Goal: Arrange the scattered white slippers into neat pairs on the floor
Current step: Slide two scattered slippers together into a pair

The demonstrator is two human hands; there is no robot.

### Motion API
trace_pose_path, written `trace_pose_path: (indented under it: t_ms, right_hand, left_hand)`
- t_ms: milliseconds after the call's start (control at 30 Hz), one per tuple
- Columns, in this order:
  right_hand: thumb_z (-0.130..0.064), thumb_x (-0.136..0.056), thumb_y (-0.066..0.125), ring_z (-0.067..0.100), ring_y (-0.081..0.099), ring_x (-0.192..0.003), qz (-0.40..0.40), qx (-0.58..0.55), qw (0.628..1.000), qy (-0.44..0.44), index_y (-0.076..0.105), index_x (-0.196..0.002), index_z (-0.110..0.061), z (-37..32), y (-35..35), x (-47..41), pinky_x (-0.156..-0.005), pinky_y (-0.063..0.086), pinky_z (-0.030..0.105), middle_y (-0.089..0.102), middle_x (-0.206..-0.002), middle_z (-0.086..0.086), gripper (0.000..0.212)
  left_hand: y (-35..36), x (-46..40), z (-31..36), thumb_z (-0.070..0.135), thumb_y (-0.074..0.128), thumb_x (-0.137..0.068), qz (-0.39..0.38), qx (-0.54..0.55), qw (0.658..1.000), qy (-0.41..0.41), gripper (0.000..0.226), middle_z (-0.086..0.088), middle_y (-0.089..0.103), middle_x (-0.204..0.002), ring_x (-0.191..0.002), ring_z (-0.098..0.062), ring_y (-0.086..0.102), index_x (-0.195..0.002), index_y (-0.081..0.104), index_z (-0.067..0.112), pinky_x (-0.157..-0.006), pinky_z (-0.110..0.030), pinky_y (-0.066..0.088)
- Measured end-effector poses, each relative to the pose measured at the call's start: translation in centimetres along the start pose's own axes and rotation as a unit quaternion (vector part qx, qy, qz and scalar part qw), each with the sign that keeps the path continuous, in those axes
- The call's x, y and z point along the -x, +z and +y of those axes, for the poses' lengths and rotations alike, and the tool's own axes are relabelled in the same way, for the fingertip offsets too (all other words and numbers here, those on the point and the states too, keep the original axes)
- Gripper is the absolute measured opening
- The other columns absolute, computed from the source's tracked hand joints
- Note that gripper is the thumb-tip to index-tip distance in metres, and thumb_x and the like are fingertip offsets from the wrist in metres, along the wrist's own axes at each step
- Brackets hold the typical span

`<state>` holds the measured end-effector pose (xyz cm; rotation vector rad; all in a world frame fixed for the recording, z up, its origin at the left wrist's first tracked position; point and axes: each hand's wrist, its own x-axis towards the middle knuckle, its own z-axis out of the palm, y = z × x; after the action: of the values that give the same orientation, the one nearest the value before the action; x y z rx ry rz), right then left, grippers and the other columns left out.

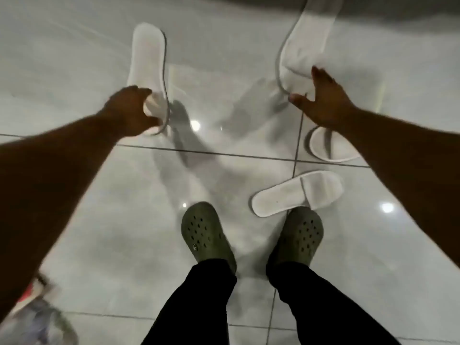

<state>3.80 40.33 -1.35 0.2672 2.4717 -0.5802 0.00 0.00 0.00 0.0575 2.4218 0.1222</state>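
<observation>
While L hand [129, 108] clamps a slipper [148, 70], R hand [321, 100] is spread, touching another slipper [305, 51].

You are viewing a dim indoor scene. Overhead lamps leave small glare spots on the glossy tiled floor [129, 220]. Both forearms read as dark silhouettes and cast soft shadows between them. Motion blur smears the upper slippers; wide-angle distortion bends grout lines near the edges.
</observation>
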Motion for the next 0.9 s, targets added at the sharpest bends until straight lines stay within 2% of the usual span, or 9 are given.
trace_pose_path:
  t_ms: [100,233,333,467,567,667,733,900]
  right_hand:
    - [-0.061,-0.083,0.057,0.033,0.005,-0.149,-0.024,0.07,0.997,-0.005,0.002,-0.152,-0.012,2.2,3.9,-4.2,-0.123,0.009,0.043,0.005,-0.162,0.018,0.101]
    - [-0.055,-0.083,0.061,0.047,-0.001,-0.146,-0.032,0.123,0.992,-0.026,0.003,-0.152,-0.02,3.7,7.3,-7.0,-0.12,0.012,0.055,-0.007,-0.161,0.019,0.097]
    - [-0.049,-0.087,0.059,0.049,-0.003,-0.145,-0.003,0.131,0.991,-0.021,0.006,-0.152,-0.022,4.1,8.3,-7.5,-0.115,0.018,0.064,-0.01,-0.161,0.017,0.089]
    - [-0.048,-0.087,0.058,0.045,0.003,-0.146,0.035,0.109,0.992,0.055,0.01,-0.152,-0.015,4.8,8.6,-3.5,-0.114,0.02,0.062,-0.002,-0.161,0.02,0.087]
    - [-0.048,-0.085,0.06,0.042,0.015,-0.146,-0.024,0.197,0.98,-0.02,0.023,-0.149,-0.008,5.6,10.4,3.0,-0.117,0.017,0.06,0.013,-0.159,0.024,0.084]
    - [-0.049,-0.081,0.064,0.038,0.027,-0.141,-0.127,0.243,0.958,-0.084,0.032,-0.144,-0.019,6.9,13.4,9.8,-0.107,0.033,0.057,0.023,-0.157,0.017,0.077]
    - [-0.045,-0.083,0.064,0.038,0.027,-0.139,-0.179,0.278,0.938,-0.101,0.031,-0.143,-0.023,8.6,15.1,12.7,-0.103,0.037,0.058,0.02,-0.157,0.015,0.072]
    - [-0.031,-0.082,0.064,0.051,0.025,-0.138,-0.176,0.339,0.915,-0.131,0.032,-0.14,-0.028,11.6,15.4,12.8,-0.099,0.035,0.068,0.018,-0.157,0.021,0.066]
  left_hand:
    - [2.9,-5.5,-2.4,0.031,0.078,-0.073,-0.003,-0.043,0.999,0.024,0.09,-0.031,0.03,-0.151,-0.142,-0.043,0.026,-0.146,0.031,0.008,-0.117,-0.049,0.023]
    - [5.7,-9.7,-4.8,0.04,0.074,-0.066,-0.003,-0.073,0.996,0.049,0.09,-0.038,0.032,-0.138,-0.126,-0.055,0.037,-0.14,0.034,0.008,-0.111,-0.06,0.029]
    - [8.0,-9.7,-5.5,0.035,0.069,-0.074,0.033,-0.048,0.998,0.038,0.094,-0.041,0.015,-0.149,-0.139,-0.053,0.02,-0.147,0.018,0.004,-0.115,-0.058,0.015]
    - [9.9,-7.5,-2.1,0.024,0.061,-0.081,0.023,-0.036,0.998,0.054,0.083,-0.039,0.015,-0.152,-0.145,-0.047,0.009,-0.147,0.016,0.0,-0.113,-0.062,0.008]
    - [11.6,-4.7,2.8,0.016,0.06,-0.081,0.02,-0.022,0.995,0.095,0.08,-0.038,0.016,-0.152,-0.146,-0.047,0.006,-0.147,0.018,-0.003,-0.114,-0.063,0.008]
    - [13.9,-2.3,6.6,0.021,0.055,-0.085,-0.013,-0.017,0.996,0.088,0.08,-0.026,0.006,-0.159,-0.146,-0.048,0.001,-0.151,0.01,0.008,-0.115,-0.063,0.013]
    - [15.1,-1.7,7.7,0.025,0.053,-0.087,-0.018,-0.018,0.997,0.079,0.079,-0.022,0.0,-0.16,-0.146,-0.047,-0.002,-0.151,0.008,0.013,-0.115,-0.062,0.017]
    - [15.4,-1.7,7.2,0.027,0.062,-0.086,0.011,0.026,0.998,0.059,0.08,-0.015,-0.001,-0.162,-0.144,-0.051,-0.001,-0.151,0.015,0.023,-0.109,-0.063,0.029]
